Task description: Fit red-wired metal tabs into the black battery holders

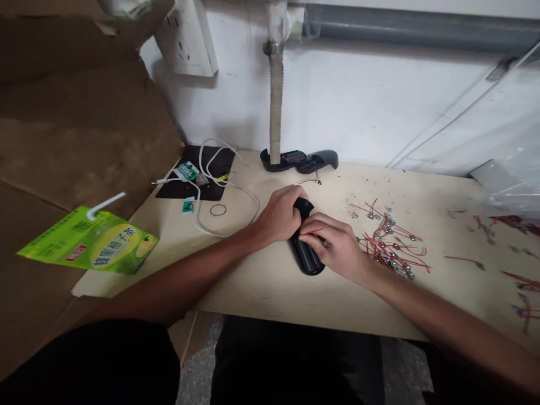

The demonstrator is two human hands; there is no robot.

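A hollow black plastic shell with a rounded lower end lies lengthwise on the pale tabletop in front of me. My left hand is closed around its upper part, fingers curled over the side. From the right, my right hand reaches over the shell's middle, thumb and forefinger pinched on a thin red wire. What the wire's other end joins is hidden by my fingers. Right of that hand lies a heap of small metal parts with red wires.
Two more black shells sit near the wall, under a hanging corrugated hose. A white cable loops over a black mat at left. A green drink pouch with a straw stands beside brown cardboard. More red-wired parts lie far right.
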